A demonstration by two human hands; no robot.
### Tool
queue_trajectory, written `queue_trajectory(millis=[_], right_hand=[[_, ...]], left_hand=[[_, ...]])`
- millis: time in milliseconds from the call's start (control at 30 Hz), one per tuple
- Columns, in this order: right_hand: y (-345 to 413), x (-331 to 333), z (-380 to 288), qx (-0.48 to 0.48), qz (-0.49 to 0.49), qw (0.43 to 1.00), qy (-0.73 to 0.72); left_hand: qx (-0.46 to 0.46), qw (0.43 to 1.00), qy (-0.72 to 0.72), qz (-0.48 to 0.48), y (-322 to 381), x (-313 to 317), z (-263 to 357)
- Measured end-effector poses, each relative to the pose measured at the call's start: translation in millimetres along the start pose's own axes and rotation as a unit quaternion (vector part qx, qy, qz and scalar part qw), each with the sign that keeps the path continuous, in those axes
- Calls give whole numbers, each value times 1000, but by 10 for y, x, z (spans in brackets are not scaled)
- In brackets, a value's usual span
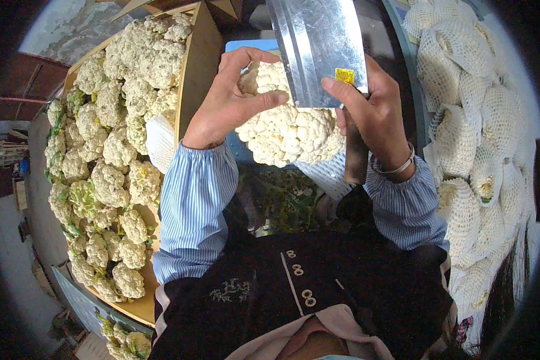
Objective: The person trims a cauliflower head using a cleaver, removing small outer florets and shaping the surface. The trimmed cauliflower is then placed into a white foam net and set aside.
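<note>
My right hand [369, 105] grips a cleaver [324, 49] with a wide steel blade and a dark handle; my thumb lies on the blade beside a small yellow sticker. The blade stands over a large white cauliflower head [292, 130] and hides part of it. My left hand [238, 96] curves round the upper left side of the cauliflower, thumb and forefinger apart, the fingertips near the blade's edge. Whether it bears the cauliflower's weight cannot be told. Beneath lies a blue board [247, 148], and a white foam net [328, 173] sticks out below the cauliflower.
At the left, a wooden crate [200, 67] holds many cauliflowers [117, 148], with a foam net [161, 141] at its inner side. At the right lie many cauliflowers in white foam nets [459, 135]. Green leaf scraps [292, 202] lie below the board, near my body.
</note>
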State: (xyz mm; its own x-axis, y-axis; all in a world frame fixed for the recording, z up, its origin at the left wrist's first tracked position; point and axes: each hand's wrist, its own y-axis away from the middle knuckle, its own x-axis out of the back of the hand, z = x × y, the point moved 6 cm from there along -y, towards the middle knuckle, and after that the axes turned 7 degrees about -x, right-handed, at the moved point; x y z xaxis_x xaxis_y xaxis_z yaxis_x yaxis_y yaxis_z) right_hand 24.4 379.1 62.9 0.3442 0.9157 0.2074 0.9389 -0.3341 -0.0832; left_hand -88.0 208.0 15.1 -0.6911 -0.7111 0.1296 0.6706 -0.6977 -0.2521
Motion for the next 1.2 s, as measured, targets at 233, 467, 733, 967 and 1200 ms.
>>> queue_trajectory(millis=[233,467,733,967,1200], right_hand=[[-35,-25,1,34,8,999,-4],[-159,5,190,18,-32,998,-43],[-44,193,200,16,-25,991,-129],[-1,336,366,-111,57,977,-172],[111,455,420,-42,32,988,-142]], left_hand=[[-7,1000,-5,2,-6,-13,11],[-8,999,-48,0,2,17,-12],[44,996,74,13,14,30,-49],[-9,987,91,130,78,325,-120],[23,959,139,248,405,495,-230]])
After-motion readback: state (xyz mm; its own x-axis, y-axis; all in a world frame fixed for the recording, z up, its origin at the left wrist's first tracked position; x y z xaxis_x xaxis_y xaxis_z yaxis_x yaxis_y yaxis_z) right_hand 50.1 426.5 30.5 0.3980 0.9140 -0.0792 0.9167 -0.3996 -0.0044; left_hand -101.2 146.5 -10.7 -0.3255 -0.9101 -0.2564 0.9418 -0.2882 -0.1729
